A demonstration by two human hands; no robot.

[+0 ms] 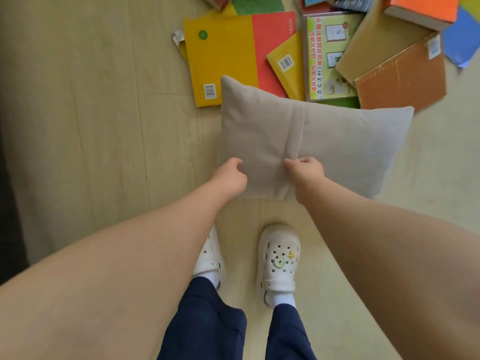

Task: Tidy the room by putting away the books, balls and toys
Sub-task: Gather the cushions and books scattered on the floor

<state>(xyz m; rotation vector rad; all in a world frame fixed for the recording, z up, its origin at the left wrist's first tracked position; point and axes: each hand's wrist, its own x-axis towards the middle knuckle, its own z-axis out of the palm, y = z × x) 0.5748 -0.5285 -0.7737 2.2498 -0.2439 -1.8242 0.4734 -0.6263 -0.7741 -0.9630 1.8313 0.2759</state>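
A beige cushion (pixel 324 141) hangs in front of me above the wooden floor. My left hand (pixel 230 178) grips its near edge on the left and my right hand (pixel 307 172) pinches the fabric beside the centre seam. Behind the cushion several books lie scattered on the floor: a large yellow and red book (pixel 228 53), a small yellow book (pixel 288 66), a green picture book (pixel 330 53), a tan book (pixel 374 45) and an orange-brown book (pixel 405 79). The cushion hides the near ends of some books.
My feet in white clogs (pixel 279 261) stand on the light wooden floor (pixel 104 126) just below the cushion. More books, an orange one (pixel 420 9) and a blue one (pixel 462 40), lie at the top right. A dark edge (pixel 7 190) runs along the left.
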